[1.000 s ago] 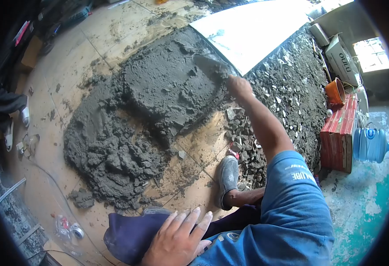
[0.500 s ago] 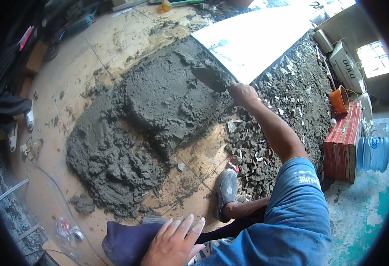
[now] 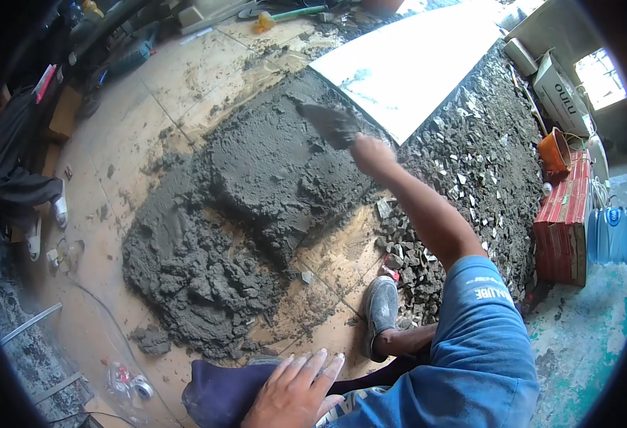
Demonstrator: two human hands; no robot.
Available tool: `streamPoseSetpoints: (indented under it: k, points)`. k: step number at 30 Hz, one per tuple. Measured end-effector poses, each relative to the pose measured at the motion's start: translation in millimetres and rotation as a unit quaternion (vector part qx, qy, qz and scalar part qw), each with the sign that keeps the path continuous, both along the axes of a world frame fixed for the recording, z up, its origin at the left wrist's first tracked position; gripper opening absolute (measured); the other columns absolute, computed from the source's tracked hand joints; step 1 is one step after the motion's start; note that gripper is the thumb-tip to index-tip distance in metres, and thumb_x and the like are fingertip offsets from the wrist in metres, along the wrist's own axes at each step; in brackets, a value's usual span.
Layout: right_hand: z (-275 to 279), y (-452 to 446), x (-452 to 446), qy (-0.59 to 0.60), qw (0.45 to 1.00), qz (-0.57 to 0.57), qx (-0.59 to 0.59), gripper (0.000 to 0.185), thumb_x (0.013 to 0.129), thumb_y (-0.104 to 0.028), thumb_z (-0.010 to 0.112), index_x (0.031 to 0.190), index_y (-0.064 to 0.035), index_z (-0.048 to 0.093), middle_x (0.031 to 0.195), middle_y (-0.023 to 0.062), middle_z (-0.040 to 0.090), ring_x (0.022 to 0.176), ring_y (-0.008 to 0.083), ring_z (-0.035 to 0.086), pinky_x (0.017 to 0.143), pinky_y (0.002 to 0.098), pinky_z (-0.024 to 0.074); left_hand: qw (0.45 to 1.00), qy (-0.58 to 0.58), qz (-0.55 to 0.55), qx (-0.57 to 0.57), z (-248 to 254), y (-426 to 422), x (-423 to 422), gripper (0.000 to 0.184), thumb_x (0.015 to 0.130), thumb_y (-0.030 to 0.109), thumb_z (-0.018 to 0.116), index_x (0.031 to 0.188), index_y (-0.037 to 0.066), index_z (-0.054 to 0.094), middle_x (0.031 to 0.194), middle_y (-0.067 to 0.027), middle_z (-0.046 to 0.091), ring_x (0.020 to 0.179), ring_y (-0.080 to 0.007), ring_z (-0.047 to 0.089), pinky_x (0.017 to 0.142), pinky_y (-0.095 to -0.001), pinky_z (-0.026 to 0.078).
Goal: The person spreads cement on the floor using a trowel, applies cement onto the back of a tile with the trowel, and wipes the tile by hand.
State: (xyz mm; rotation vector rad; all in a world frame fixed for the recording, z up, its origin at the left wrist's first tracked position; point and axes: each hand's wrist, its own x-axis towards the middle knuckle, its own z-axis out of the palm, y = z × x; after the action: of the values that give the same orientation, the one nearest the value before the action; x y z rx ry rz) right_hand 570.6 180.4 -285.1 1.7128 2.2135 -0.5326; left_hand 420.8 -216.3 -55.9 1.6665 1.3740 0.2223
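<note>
My right hand [image 3: 374,155] is closed around the handle of a trowel [image 3: 331,126], whose blade is smeared by motion over the mortar. Wet grey mortar [image 3: 270,160] forms a thick, flattened bed there, and a lumpier mortar heap [image 3: 210,278] lies nearer to me on the left. Just beyond the trowel, a large white tile [image 3: 406,68] has its near corner close to my right hand. My left hand [image 3: 295,392] rests with fingers stretched out on my dark purple trouser knee [image 3: 220,389], holding nothing.
Broken rubble [image 3: 463,178] covers the floor on the right, past my shoe [image 3: 382,310]. Red boxes [image 3: 563,221], an orange bucket [image 3: 554,151] and a blue water bottle [image 3: 608,235] stand at the right. Another person's dark-trousered leg [image 3: 24,182] shows at the left.
The trowel and my right hand have shifted slightly left over the mortar bed. The whole view has moved a little. My left hand stays on my knee.
</note>
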Motion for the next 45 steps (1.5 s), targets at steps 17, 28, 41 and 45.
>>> streamPoseSetpoints:
  k: [17,28,41,45]
  points:
    - [-20,20,63,0.063,0.980,0.099,-0.162,0.036,0.094,-0.016,0.057,0.128,-0.0049,0.057,0.090,0.0139,0.066,0.075,0.0286,0.064,0.071,0.0382,0.0572,0.998,-0.038,-0.011,0.049,9,1,-18,0.059,0.088,0.024,0.065,0.140,0.005,0.045,0.136,-0.0219,0.049,0.126,-0.0391,0.046,0.111,-0.0481,0.032]
    - [15,-98,1,0.120,0.949,-0.031,-0.289,0.042,0.103,-0.036,0.043,0.103,0.0012,0.063,0.075,0.0063,0.060,0.056,0.0146,0.052,0.049,0.0316,0.0494,0.993,-0.054,-0.023,0.106,2,-7,-19,0.063,0.087,0.026,0.066,0.142,0.006,0.042,0.135,-0.0207,0.050,0.126,-0.0359,0.047,0.111,-0.0472,0.033]
    - [19,-136,-23,0.141,0.939,-0.021,-0.311,0.042,0.099,-0.037,0.048,0.104,0.0036,0.058,0.078,0.0127,0.063,0.063,0.0194,0.063,0.053,0.0358,0.0545,0.984,-0.051,0.038,0.165,2,-21,-15,0.059,0.082,0.026,0.070,0.134,0.006,0.050,0.126,-0.0182,0.053,0.120,-0.0327,0.050,0.106,-0.0459,0.039]
    - [-38,-120,-12,0.128,0.948,0.054,-0.285,0.040,0.100,-0.037,0.048,0.105,0.0018,0.058,0.075,0.0093,0.060,0.059,0.0171,0.060,0.050,0.0332,0.0539,0.978,-0.035,0.070,0.191,-5,-27,-10,0.051,0.086,0.026,0.064,0.131,0.006,0.053,0.125,-0.0178,0.055,0.119,-0.0327,0.051,0.105,-0.0471,0.039]
